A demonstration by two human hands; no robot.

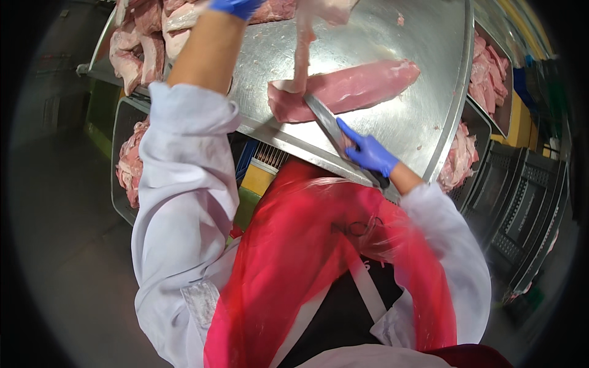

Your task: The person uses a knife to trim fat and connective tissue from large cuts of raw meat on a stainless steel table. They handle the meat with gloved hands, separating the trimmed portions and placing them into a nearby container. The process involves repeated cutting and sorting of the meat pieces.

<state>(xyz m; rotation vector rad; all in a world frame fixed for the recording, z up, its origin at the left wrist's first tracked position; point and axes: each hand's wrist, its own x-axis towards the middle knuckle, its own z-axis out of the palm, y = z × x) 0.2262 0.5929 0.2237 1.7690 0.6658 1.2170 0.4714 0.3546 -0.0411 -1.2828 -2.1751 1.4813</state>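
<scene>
White sleeves (178,184), the left one turned back; blue gloves (374,154); glossy, see-through red apron (307,227) over black clothing (337,316).

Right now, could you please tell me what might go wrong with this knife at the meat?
The knife in the right hand meets the long meat piece beside the raised strip, so a slip might gouge the meat. No hand visibly steadies that piece, so it could slide on the metal table. The left hand is cut off by the frame, so its grip cannot be judged.

Butchery workroom: meat (362,88), steel table (426,80)
</scene>
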